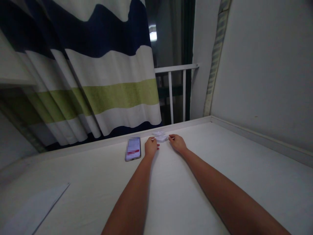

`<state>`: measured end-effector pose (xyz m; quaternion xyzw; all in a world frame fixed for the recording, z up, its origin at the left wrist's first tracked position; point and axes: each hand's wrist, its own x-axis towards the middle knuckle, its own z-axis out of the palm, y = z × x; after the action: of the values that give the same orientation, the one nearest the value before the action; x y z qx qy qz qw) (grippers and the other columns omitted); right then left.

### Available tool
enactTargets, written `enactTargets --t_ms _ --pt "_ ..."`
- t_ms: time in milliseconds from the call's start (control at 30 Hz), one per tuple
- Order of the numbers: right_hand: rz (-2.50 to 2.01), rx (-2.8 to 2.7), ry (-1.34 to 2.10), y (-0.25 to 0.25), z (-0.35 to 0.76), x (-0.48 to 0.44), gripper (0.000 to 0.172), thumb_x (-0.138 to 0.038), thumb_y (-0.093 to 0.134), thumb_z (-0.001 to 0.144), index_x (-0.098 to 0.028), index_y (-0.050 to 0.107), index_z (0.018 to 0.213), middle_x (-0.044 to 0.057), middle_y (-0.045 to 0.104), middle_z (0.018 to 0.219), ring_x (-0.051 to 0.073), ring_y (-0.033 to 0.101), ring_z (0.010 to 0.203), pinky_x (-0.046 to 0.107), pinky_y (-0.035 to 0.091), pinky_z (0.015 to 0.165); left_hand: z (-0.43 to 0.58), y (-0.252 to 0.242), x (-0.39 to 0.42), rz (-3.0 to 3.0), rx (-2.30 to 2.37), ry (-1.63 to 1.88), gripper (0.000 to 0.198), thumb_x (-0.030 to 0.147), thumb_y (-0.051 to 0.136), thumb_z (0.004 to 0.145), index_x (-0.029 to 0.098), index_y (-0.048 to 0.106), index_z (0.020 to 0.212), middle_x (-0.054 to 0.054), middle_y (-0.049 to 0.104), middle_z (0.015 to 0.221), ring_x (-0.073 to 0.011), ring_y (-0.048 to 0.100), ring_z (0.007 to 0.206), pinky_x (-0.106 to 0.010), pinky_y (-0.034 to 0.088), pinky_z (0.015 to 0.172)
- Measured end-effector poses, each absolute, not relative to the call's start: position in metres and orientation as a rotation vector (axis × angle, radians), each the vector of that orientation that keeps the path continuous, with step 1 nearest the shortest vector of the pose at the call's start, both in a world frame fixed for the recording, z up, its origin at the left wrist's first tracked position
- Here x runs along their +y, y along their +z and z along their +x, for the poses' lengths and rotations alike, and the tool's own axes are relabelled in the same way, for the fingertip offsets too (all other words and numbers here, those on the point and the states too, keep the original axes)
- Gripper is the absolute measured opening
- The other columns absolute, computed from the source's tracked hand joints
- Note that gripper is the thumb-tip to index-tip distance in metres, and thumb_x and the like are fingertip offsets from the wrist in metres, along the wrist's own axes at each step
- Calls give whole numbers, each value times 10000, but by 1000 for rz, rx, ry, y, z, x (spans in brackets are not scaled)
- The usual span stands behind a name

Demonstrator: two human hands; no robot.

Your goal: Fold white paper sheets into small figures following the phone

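At the far side of the white surface, a piece of folded white paper (161,138) with a boat-like outline lies between my two hands. My left hand (151,147) pinches its left end, fingers closed. On the other end, the fingertips of my right hand (177,143) are also pinched together. The paper is small and pale against the surface, so its folds are hard to make out. Just left of my left hand lies a phone (133,149) with its screen lit.
The white surface (102,182) has a raised rim along its back and right. White sheets (36,209) lie at the front left. A striped curtain (110,94) hangs behind, beside a white railing (177,68). A wall (266,75) stands at the right.
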<state>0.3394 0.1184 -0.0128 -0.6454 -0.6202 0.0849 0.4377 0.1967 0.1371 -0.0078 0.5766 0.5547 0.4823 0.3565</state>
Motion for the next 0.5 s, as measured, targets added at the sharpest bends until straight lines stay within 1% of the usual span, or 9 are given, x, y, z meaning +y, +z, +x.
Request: enactTargets --t_ms 100,233,367,500 --pt "-1573 -1501 237 -15 339 121 284 -277 490 733 -135 623 940 105 639 904 190 585 782 276 397 751 197 -5 136 1460 1431 1245 319 176 438 746 132 498 1057 -109 598 899 -100 578 523 -176 407 396" --pt "-1557 -1483 242 -17 339 123 271 -245 512 713 -144 621 941 95 638 886 181 579 755 274 393 740 197 -3 135 1446 1419 1238 398 158 445 726 132 472 1122 -113 593 925 -104 576 517 -183 406 392" --pt "-1577 -1511 208 -17 339 123 288 -221 512 707 -136 612 962 98 635 880 180 578 742 273 392 730 197 -3 135 1438 1414 1210 434 151 440 723 138 445 1156 -114 581 958 -94 566 519 -175 403 392" --pt "-1608 -1556 195 -16 339 124 309 -213 488 715 -112 599 985 110 632 886 191 575 746 283 393 722 196 -3 136 1423 1408 1211 439 132 441 710 147 455 1148 -112 577 969 -93 568 516 -174 405 393"
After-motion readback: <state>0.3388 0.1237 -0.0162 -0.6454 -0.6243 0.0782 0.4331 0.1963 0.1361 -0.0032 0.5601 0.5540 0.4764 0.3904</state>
